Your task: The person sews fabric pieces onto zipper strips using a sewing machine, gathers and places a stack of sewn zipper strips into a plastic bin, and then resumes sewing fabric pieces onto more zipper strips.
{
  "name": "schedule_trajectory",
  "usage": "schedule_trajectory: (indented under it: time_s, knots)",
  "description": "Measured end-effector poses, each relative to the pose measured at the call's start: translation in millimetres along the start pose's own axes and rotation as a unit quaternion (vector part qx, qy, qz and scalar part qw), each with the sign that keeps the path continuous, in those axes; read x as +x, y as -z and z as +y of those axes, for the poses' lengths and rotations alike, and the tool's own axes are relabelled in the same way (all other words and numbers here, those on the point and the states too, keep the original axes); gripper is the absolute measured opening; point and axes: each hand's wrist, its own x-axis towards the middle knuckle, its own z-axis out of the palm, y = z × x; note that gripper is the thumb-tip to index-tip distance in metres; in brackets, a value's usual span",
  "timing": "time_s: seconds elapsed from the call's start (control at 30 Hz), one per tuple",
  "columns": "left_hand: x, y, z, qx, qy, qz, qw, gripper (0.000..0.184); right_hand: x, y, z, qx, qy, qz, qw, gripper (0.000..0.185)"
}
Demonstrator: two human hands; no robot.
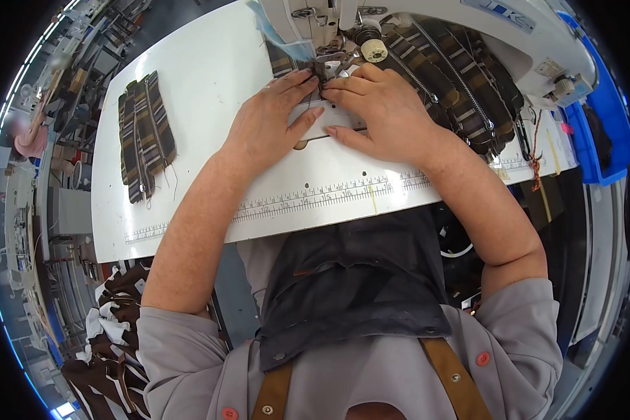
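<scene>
Both the bare left hand (pixel 267 120) and bare right hand (pixel 383 113) are held with thumbs apart and fingertips lowered beside a small dark cloth piece (pixel 318 73) under the white sewing machine (pixel 568 61); whether it is gripped cannot be told. Brown striped zippered fabric pieces (pixel 457 85) are piled at right.

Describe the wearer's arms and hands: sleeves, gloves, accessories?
Left hand and right hand are ungloved. Forearms bare, with no watch or cables visible. Left sleeve and right sleeve are short, loose, plain grey fabric ending near the elbows, with no visible markings.
</scene>
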Motion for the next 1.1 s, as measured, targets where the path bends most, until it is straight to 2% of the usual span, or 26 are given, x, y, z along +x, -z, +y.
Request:
schedule_trajectory:
  time_s: [0.1,0.17,0.27,0.47,0.63,0.77,0.8,0.87,0.9,0.97,1.03,1.1]
  knots:
    - [12.1,4.1,-6.1,0.004,0.009,-0.003,1.000,0.044,1.0,0.3,0.1,0.004,0.004,-0.003,1.000,0.046]
    - [23.7,6.2,-19.0,0.035,-0.087,0.004,0.996,0.038,2.7,4.6,-0.8,0.006,0.005,-0.007,1.000,0.045]
    - [31.6,-2.4,-30.2,0.044,-0.106,0.054,0.992,0.034,7.7,8.7,-4.4,0.014,0.015,-0.010,1.000,0.043]
    - [21.4,11.1,-30.8,0.065,-0.052,0.023,0.996,0.027,10.2,13.2,-9.6,0.025,0.015,-0.035,0.999,0.041]
    - [-45.9,57.7,-58.6,0.127,-0.068,0.059,0.988,0.025,9.1,15.1,-9.3,0.023,0.006,-0.032,0.999,0.040]
    - [-106.8,100.7,-76.5,0.175,0.044,0.064,0.981,0.024,8.6,11.9,-8.7,0.016,0.005,-0.030,0.999,0.039]
    - [-119.1,105.3,-80.4,0.170,0.040,0.062,0.983,0.024,6.8,10.8,-7.7,0.012,0.011,-0.023,1.000,0.039]
    - [-135.5,110.3,-89.4,0.165,0.155,0.019,0.974,0.041,5.6,9.7,-6.2,0.014,0.006,-0.022,1.000,0.039]
    - [-138.7,110.6,-87.7,0.160,0.146,0.017,0.976,0.041,5.2,8.9,-6.0,0.020,0.007,-0.020,1.000,0.038]
    - [-138.1,108.9,-85.8,0.296,0.065,0.163,0.939,0.067,4.4,3.9,-4.6,0.005,0.006,-0.011,1.000,0.038]
    - [-138.7,104.0,-110.1,0.361,0.148,0.141,0.910,0.077,-0.3,1.2,-3.6,-0.018,-0.005,-0.009,1.000,0.038]
    - [-137.4,103.3,-132.4,0.277,0.263,0.041,0.924,0.075,-0.5,0.6,-3.3,-0.006,0.008,0.004,1.000,0.032]
